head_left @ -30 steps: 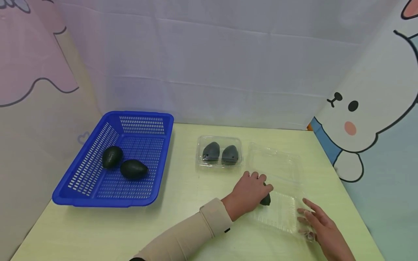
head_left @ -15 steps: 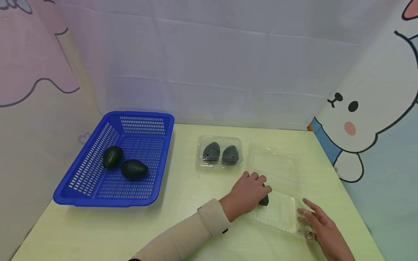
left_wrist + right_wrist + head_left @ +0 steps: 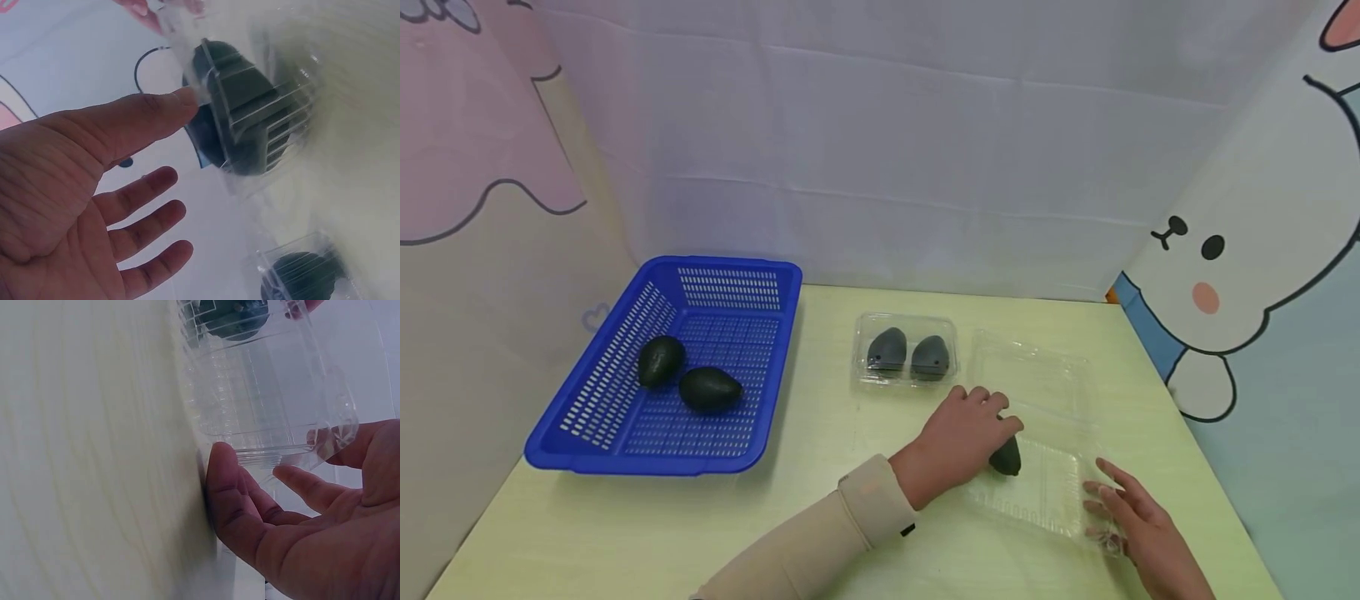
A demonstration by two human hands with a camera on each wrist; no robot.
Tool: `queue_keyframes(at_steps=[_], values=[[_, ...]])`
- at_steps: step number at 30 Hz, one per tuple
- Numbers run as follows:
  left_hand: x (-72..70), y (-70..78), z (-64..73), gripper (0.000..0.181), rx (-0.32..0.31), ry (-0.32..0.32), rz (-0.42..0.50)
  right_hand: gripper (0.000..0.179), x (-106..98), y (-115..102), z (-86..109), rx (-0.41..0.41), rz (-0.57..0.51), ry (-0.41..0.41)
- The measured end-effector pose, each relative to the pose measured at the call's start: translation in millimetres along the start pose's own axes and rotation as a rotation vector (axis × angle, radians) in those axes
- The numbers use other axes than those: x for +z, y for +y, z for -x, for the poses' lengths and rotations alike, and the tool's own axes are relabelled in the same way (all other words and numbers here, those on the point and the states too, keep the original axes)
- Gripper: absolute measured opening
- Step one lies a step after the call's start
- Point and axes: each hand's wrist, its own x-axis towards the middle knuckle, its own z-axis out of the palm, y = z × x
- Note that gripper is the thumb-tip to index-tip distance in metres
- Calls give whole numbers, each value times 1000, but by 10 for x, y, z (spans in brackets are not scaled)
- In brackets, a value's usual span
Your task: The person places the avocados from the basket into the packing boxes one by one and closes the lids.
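Observation:
In the head view, an open clear plastic clamshell box lies on the table with its lid folded back. A dark green avocado sits at the left of its base, partly covered by my left hand. In the left wrist view the fingers are extended and spread, and the thumb's tip is beside the avocado, at the box's edge. My right hand is at the box's right side. Its loosely bent fingers touch the plastic rim, some seen through it.
A blue slotted basket at the left holds two avocados. Behind the hands stands a closed clear box with two dark avocados inside. A printed curtain borders the pale table.
My left hand has drawn back slightly leftward, and more of the avocado shows beside it. The right hand stays at the box's side.

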Motion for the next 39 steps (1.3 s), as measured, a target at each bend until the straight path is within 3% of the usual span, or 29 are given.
queue_keyframes(at_steps=[11,19,32,39], values=[[-245,-225,133,57,-82,-32,70,62,-4,-21,10,-4,10,-2],[-406,-448,240,60,-178,-50,88,61,-13,1,1,-9,7,4],[-771,-901,579,59,-335,-25,205,61,-2,1,-9,-5,12,8],[-838,-1137,780,61,-410,-41,205,61,-5,-8,0,-8,13,7]])
